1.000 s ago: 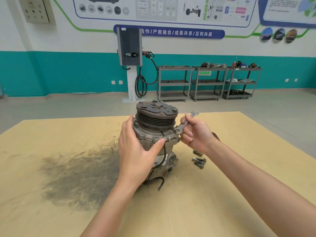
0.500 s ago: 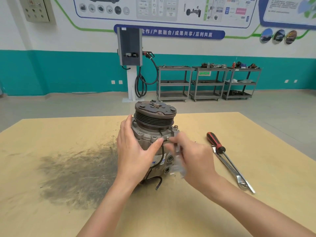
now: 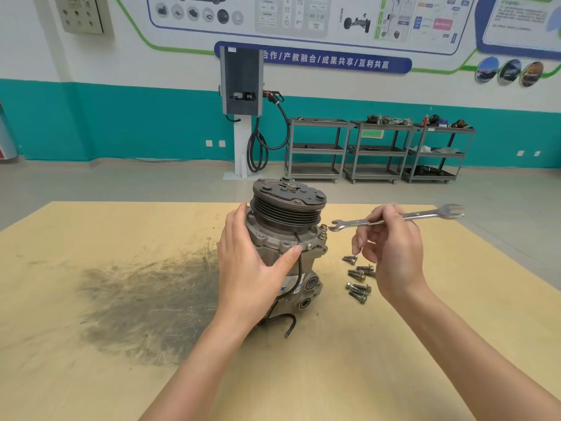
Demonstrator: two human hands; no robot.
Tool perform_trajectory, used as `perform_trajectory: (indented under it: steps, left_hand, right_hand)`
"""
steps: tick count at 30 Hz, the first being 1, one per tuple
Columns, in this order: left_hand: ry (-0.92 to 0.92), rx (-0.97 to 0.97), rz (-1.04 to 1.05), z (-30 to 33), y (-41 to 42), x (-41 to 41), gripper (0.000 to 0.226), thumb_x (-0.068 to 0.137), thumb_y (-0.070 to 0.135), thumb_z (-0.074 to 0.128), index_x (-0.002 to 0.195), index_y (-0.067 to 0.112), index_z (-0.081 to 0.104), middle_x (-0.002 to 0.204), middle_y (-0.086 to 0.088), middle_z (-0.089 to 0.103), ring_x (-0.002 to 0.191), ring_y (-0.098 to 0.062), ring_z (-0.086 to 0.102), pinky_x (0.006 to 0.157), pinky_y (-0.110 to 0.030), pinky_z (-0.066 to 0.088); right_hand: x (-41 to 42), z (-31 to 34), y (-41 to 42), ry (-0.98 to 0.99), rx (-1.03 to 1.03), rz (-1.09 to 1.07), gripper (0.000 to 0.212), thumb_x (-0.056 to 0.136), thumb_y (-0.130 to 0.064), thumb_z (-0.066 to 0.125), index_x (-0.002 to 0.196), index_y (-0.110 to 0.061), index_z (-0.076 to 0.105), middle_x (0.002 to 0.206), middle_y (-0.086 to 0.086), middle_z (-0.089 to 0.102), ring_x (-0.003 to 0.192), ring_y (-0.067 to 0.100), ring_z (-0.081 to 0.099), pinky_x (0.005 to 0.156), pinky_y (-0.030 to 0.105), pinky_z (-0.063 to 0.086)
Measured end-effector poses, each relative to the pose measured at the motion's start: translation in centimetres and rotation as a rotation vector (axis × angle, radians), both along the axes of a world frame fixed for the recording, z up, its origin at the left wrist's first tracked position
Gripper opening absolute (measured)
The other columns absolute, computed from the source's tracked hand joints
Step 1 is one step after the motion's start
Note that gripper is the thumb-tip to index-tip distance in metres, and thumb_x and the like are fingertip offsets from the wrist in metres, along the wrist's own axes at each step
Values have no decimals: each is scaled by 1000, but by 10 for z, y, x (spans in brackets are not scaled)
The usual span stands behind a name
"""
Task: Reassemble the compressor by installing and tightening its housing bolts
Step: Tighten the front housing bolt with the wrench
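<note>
The left hand (image 3: 252, 268) is laid against the near side of the compressor (image 3: 288, 241), with the fingers almost straight along the housing and the thumb stretched over its front flange, so the body is steadied and not clasped. The right hand (image 3: 391, 253) is raised to the right of the compressor, and a double open-end wrench (image 3: 394, 218) is pinched between its thumb and upper fingers while the other fingers are loosely curled. The wooden table (image 3: 394, 344) is seen under everything, and a wide dark stain (image 3: 145, 302) is spread on it to the left. The compressor is placed upright near the middle of the table, with its grooved pulley (image 3: 288, 205) on top and a black cable (image 3: 288, 323) hanging at its foot. The left jaw of the wrench is held just beside a raised bolt (image 3: 323, 228) on the flange, apparently not touching. A small group of loose bolts (image 3: 358, 279) is laid on the table between the compressor and the right hand.
</note>
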State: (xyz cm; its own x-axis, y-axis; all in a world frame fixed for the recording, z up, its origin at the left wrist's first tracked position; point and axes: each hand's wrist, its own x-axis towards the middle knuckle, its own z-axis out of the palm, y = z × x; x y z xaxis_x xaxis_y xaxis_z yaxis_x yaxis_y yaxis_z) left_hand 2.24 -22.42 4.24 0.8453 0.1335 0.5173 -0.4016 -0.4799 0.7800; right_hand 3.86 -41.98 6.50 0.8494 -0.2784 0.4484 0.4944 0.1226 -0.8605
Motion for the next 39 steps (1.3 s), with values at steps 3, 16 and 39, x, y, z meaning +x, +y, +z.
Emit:
perform_trajectory:
  steps: [3,16,39]
  left_hand:
    - [-2,-3,0,-1,1,0,98,71,61,67,148,34,13,152,11,24,140,-7,19,118,-42,23]
    - [2,-6,-5,-1,0,1,100,67,67,62,148,36,13,151,13,23,140,-5,18,117,-39,23]
    - [4,-13,-4,1,-1,-1,103,63,74,56,147,33,15,149,11,27,138,-6,21,117,-42,25]
  right_hand:
    - [15,-2,-6,205,228,239,34,104,-24,29,77,-11,45,46,5,44,40,20,45,33,19,21]
    - [49,0,-10,283,195,507,43,105,-28,23,74,-10,47,42,6,37,35,17,36,38,22,21]
    - [53,-4,-10,376,269,588,38,105,-30,31,77,-9,47,41,6,42,32,15,44,32,14,25]
